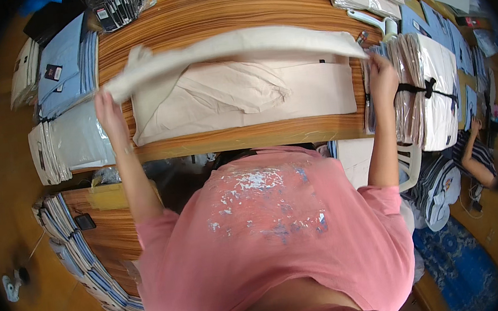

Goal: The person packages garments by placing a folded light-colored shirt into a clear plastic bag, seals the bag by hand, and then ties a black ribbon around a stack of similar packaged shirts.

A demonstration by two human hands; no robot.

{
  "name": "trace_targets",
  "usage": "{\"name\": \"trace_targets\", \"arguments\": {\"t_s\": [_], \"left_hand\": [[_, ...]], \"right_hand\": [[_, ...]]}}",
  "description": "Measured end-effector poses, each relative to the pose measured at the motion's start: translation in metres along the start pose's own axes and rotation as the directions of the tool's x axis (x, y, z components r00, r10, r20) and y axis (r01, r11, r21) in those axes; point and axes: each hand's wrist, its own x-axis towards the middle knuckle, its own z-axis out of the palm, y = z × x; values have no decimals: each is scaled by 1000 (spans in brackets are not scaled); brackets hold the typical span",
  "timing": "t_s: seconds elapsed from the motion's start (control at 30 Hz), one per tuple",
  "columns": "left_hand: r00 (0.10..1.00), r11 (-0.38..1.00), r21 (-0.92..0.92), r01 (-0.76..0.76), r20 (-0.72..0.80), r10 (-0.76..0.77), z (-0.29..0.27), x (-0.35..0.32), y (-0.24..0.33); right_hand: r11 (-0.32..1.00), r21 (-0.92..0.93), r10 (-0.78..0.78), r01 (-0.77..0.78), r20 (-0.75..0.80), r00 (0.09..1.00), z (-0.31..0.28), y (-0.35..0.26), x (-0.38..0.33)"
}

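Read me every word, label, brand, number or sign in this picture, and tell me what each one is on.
No text can be read.
Dark tag on the blue shirts: print too small.
White label on the black packets: too small.
Dark label on the pale cloth: too small.
Pink shirt: flaked patches, no letters distinguishable.

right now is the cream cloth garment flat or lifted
Partly lifted: left hand and right hand raise one long edge of the garment; the rest lies below.
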Motion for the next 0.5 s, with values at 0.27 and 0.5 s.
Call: {"name": "trace_targets", "arguments": {"t_s": [0.27,0.5], "left_hand": [[994,960,258,107,-63,-94,-33,-93,-68],[973,832,553,47,-212,86,-28,-107,-95]], "right_hand": [[990,131,-75,55,148,986,27,36,-77],[991,114,-98,68,286,953,22,34,-118]]}}
